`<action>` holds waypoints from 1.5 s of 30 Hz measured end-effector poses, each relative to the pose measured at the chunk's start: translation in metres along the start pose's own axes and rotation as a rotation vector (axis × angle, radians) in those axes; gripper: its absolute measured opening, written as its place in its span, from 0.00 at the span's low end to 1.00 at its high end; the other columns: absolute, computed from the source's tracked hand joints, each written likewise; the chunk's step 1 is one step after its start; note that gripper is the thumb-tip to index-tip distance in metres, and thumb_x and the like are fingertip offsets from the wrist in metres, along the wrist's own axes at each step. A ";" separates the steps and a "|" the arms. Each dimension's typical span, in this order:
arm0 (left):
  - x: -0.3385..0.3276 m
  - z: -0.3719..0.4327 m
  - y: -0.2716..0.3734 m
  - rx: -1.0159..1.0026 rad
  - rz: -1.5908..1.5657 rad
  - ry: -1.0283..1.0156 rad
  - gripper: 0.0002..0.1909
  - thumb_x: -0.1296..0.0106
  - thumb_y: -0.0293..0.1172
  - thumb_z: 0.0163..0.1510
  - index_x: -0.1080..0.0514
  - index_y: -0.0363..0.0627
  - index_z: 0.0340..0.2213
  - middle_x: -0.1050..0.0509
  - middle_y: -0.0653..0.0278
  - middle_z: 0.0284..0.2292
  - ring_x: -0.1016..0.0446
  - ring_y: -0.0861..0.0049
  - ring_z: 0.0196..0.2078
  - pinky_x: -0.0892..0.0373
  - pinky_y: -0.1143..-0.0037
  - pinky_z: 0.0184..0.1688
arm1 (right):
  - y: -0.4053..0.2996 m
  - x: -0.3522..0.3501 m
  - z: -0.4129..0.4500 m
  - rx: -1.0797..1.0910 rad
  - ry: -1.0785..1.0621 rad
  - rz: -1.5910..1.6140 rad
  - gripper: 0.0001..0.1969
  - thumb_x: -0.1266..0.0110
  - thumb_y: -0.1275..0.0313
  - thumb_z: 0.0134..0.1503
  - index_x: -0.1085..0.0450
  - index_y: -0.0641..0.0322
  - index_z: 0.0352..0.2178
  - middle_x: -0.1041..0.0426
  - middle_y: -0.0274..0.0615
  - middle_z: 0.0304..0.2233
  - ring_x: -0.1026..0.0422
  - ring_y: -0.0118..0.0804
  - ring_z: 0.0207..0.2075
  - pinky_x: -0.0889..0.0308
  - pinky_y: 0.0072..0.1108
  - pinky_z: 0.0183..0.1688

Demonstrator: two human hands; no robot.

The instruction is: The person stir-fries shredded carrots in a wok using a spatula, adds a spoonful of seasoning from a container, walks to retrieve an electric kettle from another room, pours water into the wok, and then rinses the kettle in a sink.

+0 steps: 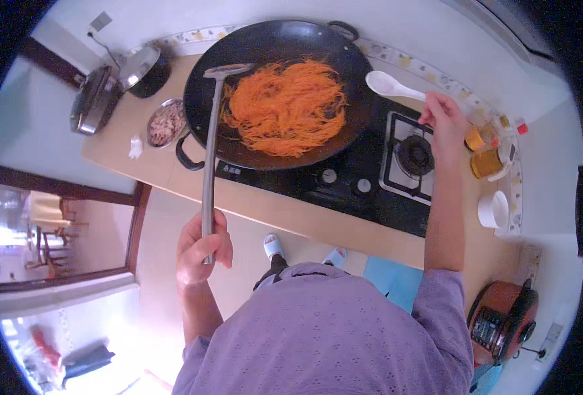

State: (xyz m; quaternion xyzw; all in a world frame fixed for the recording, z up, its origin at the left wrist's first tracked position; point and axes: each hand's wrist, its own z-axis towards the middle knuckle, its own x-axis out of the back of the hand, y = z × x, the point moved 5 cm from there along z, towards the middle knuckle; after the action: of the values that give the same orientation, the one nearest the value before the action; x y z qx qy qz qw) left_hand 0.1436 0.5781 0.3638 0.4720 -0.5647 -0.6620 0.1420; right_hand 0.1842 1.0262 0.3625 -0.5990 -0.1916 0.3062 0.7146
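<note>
My left hand [203,247] grips the lower end of a long metal wok spatula [211,143]. Its blade rests at the left inside of a large black wok [291,37], beside a heap of shredded orange carrot [286,108]. The wok stands on a black gas hob [316,185]. Held up at the wok's right side, a white spoon [392,85] is pinched by its handle in my right hand [442,111]. There is a whitish film in the spoon's bowl, though its contents are hard to make out.
Left of the wok are a metal bowl of chopped meat [166,122], a lidded pot [148,74] and a dark appliance [95,101]. At right stand a bare burner [415,154], oil bottles [486,160], a white cup [493,209] and a red electric cooker [501,321].
</note>
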 end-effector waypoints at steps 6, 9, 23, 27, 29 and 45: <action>0.034 -0.010 0.012 0.006 0.028 0.012 0.14 0.56 0.24 0.41 0.41 0.30 0.32 0.37 0.63 0.11 0.37 0.79 0.10 0.41 0.83 0.12 | 0.006 -0.108 -0.004 0.058 -0.143 -0.048 0.08 0.49 0.72 0.50 0.32 0.66 0.30 0.34 0.35 0.18 0.36 0.23 0.18 0.36 0.15 0.20; 0.043 -0.013 0.018 0.043 0.042 0.043 0.14 0.56 0.24 0.40 0.41 0.30 0.31 0.37 0.62 0.11 0.37 0.80 0.10 0.41 0.83 0.12 | 0.016 -0.153 0.003 0.098 -0.205 -0.207 0.07 0.50 0.71 0.49 0.31 0.66 0.28 0.33 0.35 0.17 0.34 0.23 0.16 0.37 0.15 0.20; 0.071 -0.026 0.026 0.039 0.040 0.091 0.14 0.56 0.24 0.39 0.41 0.30 0.30 0.36 0.61 0.11 0.37 0.79 0.10 0.40 0.83 0.13 | 0.004 -0.206 0.091 0.280 -0.065 -0.383 0.10 0.49 0.70 0.48 0.31 0.69 0.28 0.30 0.38 0.20 0.32 0.24 0.18 0.33 0.15 0.21; 0.073 -0.027 0.025 0.070 0.072 0.096 0.14 0.56 0.24 0.39 0.41 0.30 0.30 0.36 0.61 0.12 0.36 0.79 0.11 0.40 0.82 0.13 | 0.015 -0.208 0.120 0.383 -0.011 -0.613 0.11 0.49 0.67 0.47 0.30 0.65 0.28 0.28 0.39 0.20 0.29 0.28 0.17 0.33 0.18 0.23; 0.075 -0.029 0.025 0.060 0.047 0.092 0.14 0.56 0.23 0.39 0.41 0.30 0.30 0.36 0.61 0.12 0.36 0.79 0.11 0.40 0.82 0.13 | 0.011 -0.229 0.112 0.383 0.013 -0.744 0.11 0.50 0.65 0.48 0.30 0.62 0.28 0.28 0.40 0.20 0.28 0.30 0.18 0.33 0.20 0.26; 0.075 -0.039 0.029 0.031 0.054 0.088 0.13 0.58 0.21 0.39 0.41 0.30 0.31 0.35 0.61 0.11 0.37 0.79 0.10 0.40 0.82 0.12 | -0.027 -0.268 0.048 1.122 -0.088 -0.908 0.03 0.53 0.79 0.44 0.38 0.62 0.24 0.33 0.45 0.24 0.32 0.47 0.28 0.35 0.30 0.27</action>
State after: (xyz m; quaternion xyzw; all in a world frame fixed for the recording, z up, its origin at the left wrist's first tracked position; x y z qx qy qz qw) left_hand 0.1251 0.4907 0.3580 0.4874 -0.5806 -0.6276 0.1772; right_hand -0.0391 0.8800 0.4242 0.0095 -0.2641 0.0552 0.9629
